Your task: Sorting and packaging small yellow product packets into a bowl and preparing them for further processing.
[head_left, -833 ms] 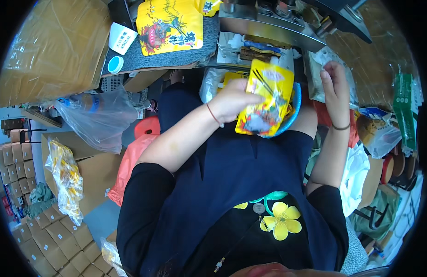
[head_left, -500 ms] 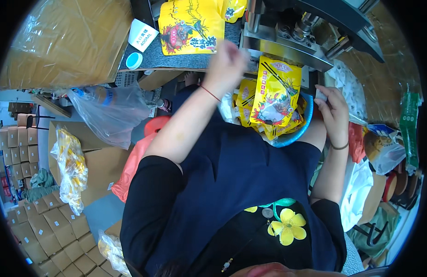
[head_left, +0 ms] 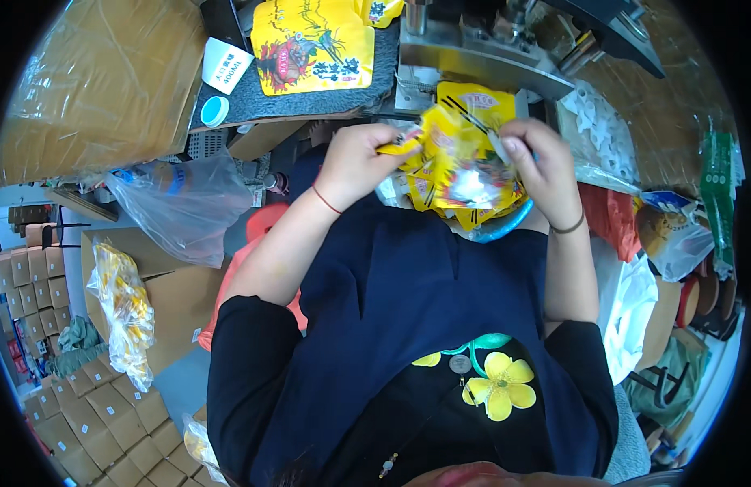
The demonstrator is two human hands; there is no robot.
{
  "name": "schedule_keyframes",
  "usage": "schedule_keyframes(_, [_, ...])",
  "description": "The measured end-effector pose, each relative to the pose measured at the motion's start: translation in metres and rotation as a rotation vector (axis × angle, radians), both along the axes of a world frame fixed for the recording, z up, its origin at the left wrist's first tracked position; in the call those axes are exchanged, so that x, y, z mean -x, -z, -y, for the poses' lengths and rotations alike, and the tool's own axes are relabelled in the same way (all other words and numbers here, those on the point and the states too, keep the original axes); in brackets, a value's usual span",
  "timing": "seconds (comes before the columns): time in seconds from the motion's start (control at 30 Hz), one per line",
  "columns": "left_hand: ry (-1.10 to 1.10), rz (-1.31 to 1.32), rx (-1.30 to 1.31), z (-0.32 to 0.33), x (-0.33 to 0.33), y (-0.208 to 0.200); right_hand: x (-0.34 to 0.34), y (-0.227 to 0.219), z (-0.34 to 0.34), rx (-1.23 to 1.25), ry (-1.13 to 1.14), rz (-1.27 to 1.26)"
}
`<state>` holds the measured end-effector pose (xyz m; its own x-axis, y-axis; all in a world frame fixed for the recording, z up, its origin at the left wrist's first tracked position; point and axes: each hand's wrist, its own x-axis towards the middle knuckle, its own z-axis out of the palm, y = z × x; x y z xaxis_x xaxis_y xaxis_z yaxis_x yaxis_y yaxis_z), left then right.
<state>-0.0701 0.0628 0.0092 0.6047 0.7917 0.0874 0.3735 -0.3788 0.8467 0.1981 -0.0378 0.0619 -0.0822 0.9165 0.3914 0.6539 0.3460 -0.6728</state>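
- Head view, yellow pouch (head_left: 465, 158): 1, blurred, in front of the person between the 2 hands and over the basin; long axis roughly away from the body, slightly tilted; pictured end toward the lap, other end toward the machine.
- Left hand (head_left: 361, 162): 1, fingers curled, thumb and fingers pinched on yellow film at the pouch's left side.
- Right hand (head_left: 546, 166): 1, fingers half curled, a small pale piece (head_left: 499, 148) between thumb and fingers, beside the pouch's right edge; blur hides whether they touch.
- Basin (head_left: 512, 223), blue rim: 1, at the lap, holding several more yellow pouches, overlapping; exact count cannot be told.
- Bench pouches (head_left: 315, 49), yellow: 2, on the grey bench mat (head_left: 384, 77); 1 large in view, 1 cut off by the upper edge.
- White tapered item (head_left: 226, 65): 1, left of the bench pouches.
- Turquoise lid (head_left: 215, 111): 1, round, near the mat's left corner.
- Metal machine (head_left: 481, 65): 1, beyond the basin.
- Green packet (head_left: 716, 199): 1, far right.
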Motion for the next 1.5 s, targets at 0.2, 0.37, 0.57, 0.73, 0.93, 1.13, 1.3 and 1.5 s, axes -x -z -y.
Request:
schedule_keyframes(0.2, [0.172, 0.16, 0.323, 0.035, -0.047, 0.004, 0.008, -0.014, -0.012, -0.008, 0.036, -0.055])
schedule_keyframes(0.37, [0.352, 0.386, 1.046, 0.058, -0.063, 0.002, -0.022, -0.021, 0.001, 0.277, -0.137, 0.081])
schedule_keyframes(0.57, [0.198, 0.527, 1.123, 0.027, -0.074, 0.013, -0.13, 0.01, 0.001, 0.233, 0.532, 0.73])
schedule_keyframes(0.73, [0.19, 0.654, 1.238, -0.014, -0.079, 0.014, -0.13, 0.025, -0.006, 0.387, 0.443, 0.731])
schedule_keyframes(0.93, [-0.455, 0.204, -0.342, -0.064, -0.032, 0.006, -0.122, 0.029, 0.013, 0.14, 0.621, 0.639])
schedule_keyframes(1.13, [0.001, -0.425, -0.891, -0.056, 0.032, 0.015, -0.13, 0.027, 0.021, -0.06, 0.651, 0.518])
schedule_keyframes(1.3, [-0.132, 0.094, -0.038, -0.027, 0.023, 0.005, -0.042, 0.008, 0.014, 0.014, 0.436, 0.163])
schedule_keyframes(1.5, [0.066, 0.125, 0.28, 0.021, -0.03, -0.007, 0.002, -0.015, -0.006, -0.003, 0.069, -0.152])
